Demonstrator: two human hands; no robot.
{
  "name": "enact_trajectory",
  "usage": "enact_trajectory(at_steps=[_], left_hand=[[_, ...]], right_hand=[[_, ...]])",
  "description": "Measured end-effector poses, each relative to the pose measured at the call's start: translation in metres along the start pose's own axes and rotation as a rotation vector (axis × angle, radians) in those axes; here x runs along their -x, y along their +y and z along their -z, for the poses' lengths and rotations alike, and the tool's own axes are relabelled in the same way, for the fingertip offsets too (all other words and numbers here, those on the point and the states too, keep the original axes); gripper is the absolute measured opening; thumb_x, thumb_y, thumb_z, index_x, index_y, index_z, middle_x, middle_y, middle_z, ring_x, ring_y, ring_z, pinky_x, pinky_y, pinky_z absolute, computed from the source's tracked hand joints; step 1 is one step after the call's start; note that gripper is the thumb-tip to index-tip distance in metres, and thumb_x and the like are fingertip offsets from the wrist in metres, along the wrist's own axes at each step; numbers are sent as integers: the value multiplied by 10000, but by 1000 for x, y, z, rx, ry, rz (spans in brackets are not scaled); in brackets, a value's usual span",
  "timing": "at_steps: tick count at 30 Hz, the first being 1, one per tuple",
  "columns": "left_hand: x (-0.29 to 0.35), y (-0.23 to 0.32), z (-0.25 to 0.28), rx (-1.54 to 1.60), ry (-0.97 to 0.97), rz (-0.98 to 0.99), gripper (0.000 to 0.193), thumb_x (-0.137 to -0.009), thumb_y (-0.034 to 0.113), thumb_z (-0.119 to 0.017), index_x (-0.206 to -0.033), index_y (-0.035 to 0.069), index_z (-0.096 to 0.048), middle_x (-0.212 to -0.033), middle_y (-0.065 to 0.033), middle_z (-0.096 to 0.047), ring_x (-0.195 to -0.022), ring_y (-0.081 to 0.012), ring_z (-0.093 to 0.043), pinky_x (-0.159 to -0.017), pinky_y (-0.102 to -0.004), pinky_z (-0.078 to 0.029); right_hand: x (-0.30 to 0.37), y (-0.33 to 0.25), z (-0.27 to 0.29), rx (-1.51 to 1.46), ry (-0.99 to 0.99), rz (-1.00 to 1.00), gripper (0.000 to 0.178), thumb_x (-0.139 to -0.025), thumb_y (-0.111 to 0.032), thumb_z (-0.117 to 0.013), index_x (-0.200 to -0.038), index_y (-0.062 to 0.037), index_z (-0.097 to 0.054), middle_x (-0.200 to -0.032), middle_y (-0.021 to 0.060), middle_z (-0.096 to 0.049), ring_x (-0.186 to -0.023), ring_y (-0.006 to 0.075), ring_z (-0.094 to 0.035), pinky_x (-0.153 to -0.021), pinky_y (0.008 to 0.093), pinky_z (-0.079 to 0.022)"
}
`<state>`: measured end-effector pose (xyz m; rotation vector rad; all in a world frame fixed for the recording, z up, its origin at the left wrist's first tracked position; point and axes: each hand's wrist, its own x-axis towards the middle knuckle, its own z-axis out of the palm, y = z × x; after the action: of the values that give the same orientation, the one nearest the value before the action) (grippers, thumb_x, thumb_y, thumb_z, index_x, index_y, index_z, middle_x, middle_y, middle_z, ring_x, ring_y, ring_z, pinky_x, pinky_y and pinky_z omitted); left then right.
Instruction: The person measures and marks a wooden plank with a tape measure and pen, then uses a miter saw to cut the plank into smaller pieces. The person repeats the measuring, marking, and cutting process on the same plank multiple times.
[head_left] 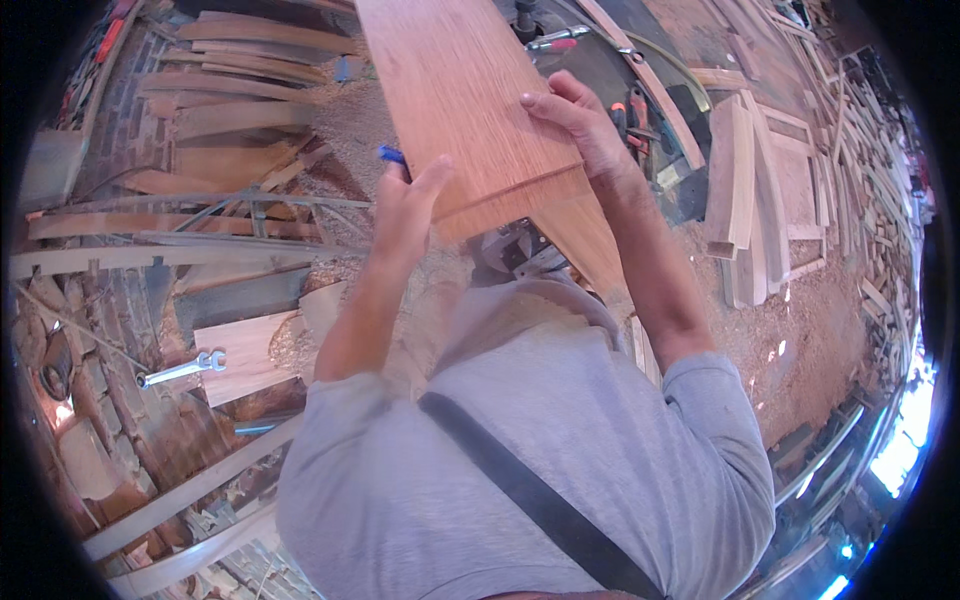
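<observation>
A wide, reddish-brown wooden board point(460, 90) slants up and away from my body. Across its near end runs a step, like a lip or a second board underneath; I cannot tell which. My left hand point(405, 205) grips the near left edge, thumb on the upper face. A small blue object point(391, 155), perhaps a pen, sticks out by its fingers. On the right edge, my right hand point(585, 125) is closed with its thumb on top and its other fingers partly hidden. Below the near end another wooden piece point(585, 240) and a dark metal part point(505, 250) show.
Curved wooden slats point(245, 95) lie piled at the left, near a combination wrench point(182, 370) on a pale board. Beyond my right hand are red-and-black hand tools point(637, 120) and a long strip point(650, 85). Pale wooden frame pieces point(745, 190) stand at the right, amid sawdust.
</observation>
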<state>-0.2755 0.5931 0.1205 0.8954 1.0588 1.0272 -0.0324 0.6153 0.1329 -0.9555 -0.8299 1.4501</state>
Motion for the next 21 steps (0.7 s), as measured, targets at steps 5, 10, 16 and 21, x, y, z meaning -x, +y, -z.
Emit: enact_trajectory(at_steps=[5, 10, 16, 21], left_hand=[[-31, 58, -28, 198, -45, -79, 732, -1049, 568, -497, -1486, -17, -444, -1457, -166, -545, -1319, -293, -543, -1134, -459, -404], [-102, 102, -48, 427, -157, -21, 713, -1049, 613, -413, -1430, 17, -498, -1399, -145, -588, -1279, -306, -566, -1130, -474, -399], [-162, 11, -92, 1244, -995, 69, 295, -1099, 318, -374, -1071, 103, -574, -994, -12, -639, -974, -183, -618, -1010, -403, -461], [-181, -2, -102, 1362, -980, -66, 276, -1095, 199, -345, -944, 138, -567, -859, 33, -597, -887, -146, -613, -993, -374, -460]], right_hand=[[28, -57, 8, 8, -68, 132, 322, -892, -174, -783, -1146, 2, -693, -996, 24, -696, -876, 100, -683, -774, 261, -549], [72, -92, -1, 687, -235, 586, 351, -926, -108, -696, -1245, 11, -613, -1068, 71, -679, -969, 170, -677, -851, 305, -537], [133, -42, -33, 1269, -24, 1084, 599, -930, -201, -695, -1472, -73, -476, -1214, 201, -650, -1042, 319, -679, -900, 448, -564], [204, -5, -5, 853, 294, 1332, 542, -958, -174, -695, -1457, -98, -496, -1141, 164, -693, -962, 286, -703, -874, 432, -587]])
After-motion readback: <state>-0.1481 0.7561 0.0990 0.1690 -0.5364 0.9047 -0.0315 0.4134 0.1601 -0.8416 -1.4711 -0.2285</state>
